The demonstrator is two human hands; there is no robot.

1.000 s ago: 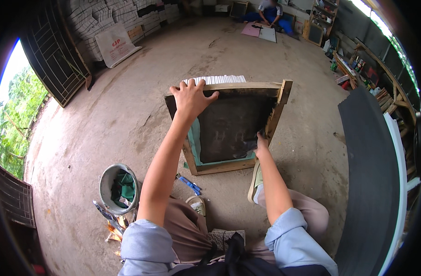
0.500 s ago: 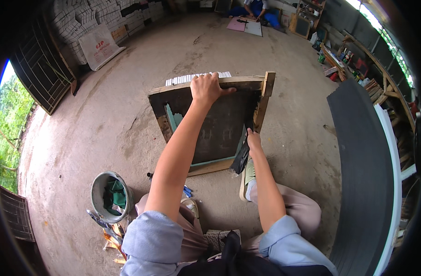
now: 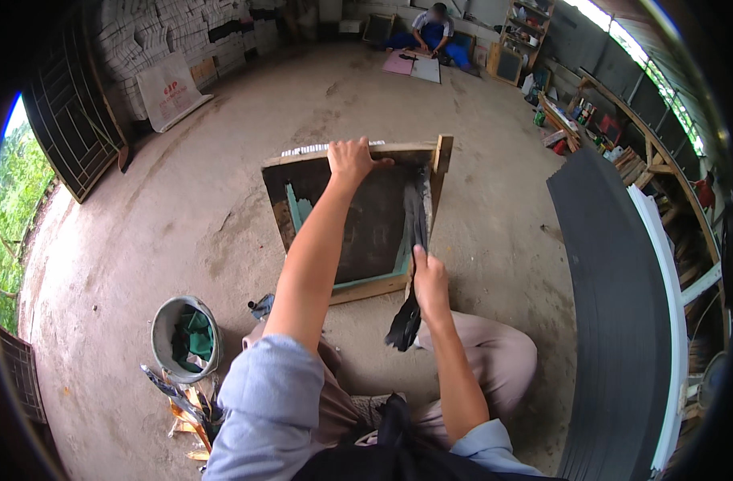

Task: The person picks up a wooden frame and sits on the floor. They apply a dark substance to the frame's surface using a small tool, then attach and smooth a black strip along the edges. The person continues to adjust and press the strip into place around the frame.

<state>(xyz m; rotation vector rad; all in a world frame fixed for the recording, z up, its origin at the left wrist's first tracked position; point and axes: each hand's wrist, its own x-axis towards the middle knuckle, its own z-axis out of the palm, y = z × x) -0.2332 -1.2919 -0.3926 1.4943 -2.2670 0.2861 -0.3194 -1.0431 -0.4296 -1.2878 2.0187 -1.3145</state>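
Note:
A wooden frame (image 3: 370,290) with a dark panel (image 3: 370,232) inside stands tilted on the floor in front of me. My left hand (image 3: 352,164) is closed over its top rail, thumb against the dark face. Torn light-green material (image 3: 300,210) shows along the panel's left side and bottom. At the frame's lower right, my right hand (image 3: 431,282) is wrapped round a long black strip (image 3: 404,327). The strip runs up along the frame's right side, and its loose end hangs below my fist. Its exact material I cannot tell. White ridged material (image 3: 298,151) shows behind the top rail.
On the left stands a grey bucket (image 3: 159,341) holding green cloth (image 3: 194,337), with torn scraps (image 3: 194,421) beside it. Long dark sheets (image 3: 615,321) lie along the right. A person (image 3: 433,32) sits at the back near flat boards (image 3: 425,70). Cluttered shelves line the right wall.
My right hand has moved down and toward me, drawing the black strip away along the frame's right side. My left hand still grips the top rail. The view has shifted slightly.

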